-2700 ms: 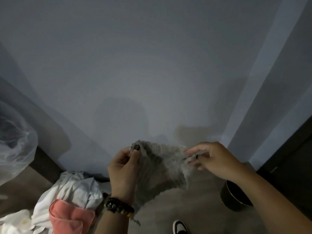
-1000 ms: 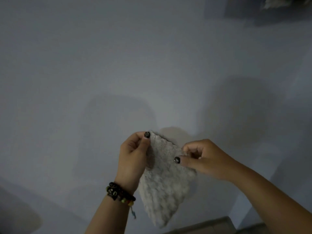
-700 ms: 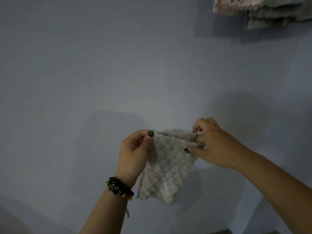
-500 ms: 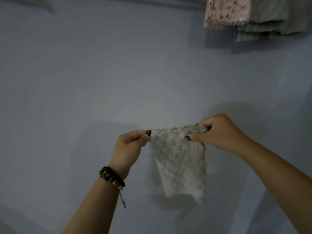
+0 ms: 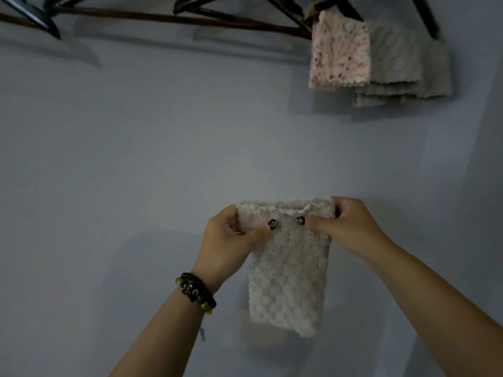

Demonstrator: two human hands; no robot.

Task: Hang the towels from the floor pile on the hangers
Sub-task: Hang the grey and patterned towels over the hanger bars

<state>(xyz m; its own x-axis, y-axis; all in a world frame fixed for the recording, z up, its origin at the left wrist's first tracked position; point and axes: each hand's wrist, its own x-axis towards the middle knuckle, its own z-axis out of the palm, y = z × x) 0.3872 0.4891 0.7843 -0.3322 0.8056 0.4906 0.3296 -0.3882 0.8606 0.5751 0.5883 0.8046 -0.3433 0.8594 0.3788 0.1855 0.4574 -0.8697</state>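
Note:
A small grey textured towel (image 5: 288,281) hangs in front of me, folded over along its top edge. My left hand (image 5: 231,240) pinches the top left corner and my right hand (image 5: 351,229) pinches the top right, thumbs nearly meeting in the middle. High above runs a dark rail (image 5: 168,19) with dark hangers (image 5: 285,9). A pink-speckled towel (image 5: 340,50) and grey towels (image 5: 402,66) hang there at the upper right. The floor pile is out of view.
A plain pale wall (image 5: 136,145) fills the view behind the towel. An empty dark hanger (image 5: 35,16) hangs at the upper left of the rail. A beaded bracelet (image 5: 196,292) sits on my left wrist.
The view has tilted up from the floor pile to the rail. Both hands raised the grey towel, spread it flat, and then brought their thumbs close together along its top edge.

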